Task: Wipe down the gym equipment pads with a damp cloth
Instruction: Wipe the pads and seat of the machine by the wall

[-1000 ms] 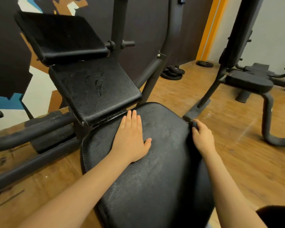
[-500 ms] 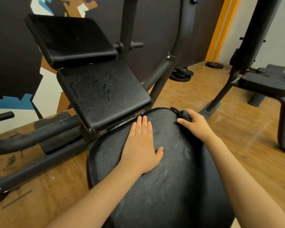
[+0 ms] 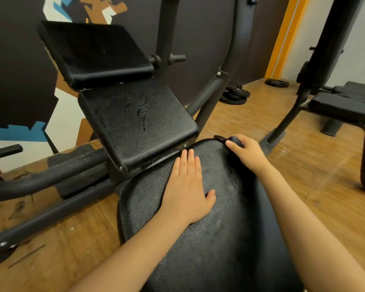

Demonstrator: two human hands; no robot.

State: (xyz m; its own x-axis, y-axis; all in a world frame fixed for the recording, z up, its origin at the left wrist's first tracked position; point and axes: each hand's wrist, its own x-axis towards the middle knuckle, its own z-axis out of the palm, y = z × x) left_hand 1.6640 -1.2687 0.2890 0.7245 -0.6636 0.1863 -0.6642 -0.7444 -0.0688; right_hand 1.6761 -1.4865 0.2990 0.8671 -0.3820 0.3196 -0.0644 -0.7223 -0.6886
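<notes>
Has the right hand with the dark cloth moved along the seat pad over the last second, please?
Yes. The right hand carried the dark cloth from the seat pad's right edge up to its far end, near the lower back pad.

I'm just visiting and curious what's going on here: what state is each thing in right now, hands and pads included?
Left hand: flat, fingers straight, pressing on the seat pad.
Right hand: curled round a dark cloth at the seat's far edge.
Seat pad: level, faintly streaked.
Middle pad: tilted, smudged.
Top pad: tilted, untouched.

Seat pad (image 3: 209,249) surface open toward the viewer; back pad (image 3: 135,123) overhangs its far edge, frame post (image 3: 211,102) rising behind.
</notes>
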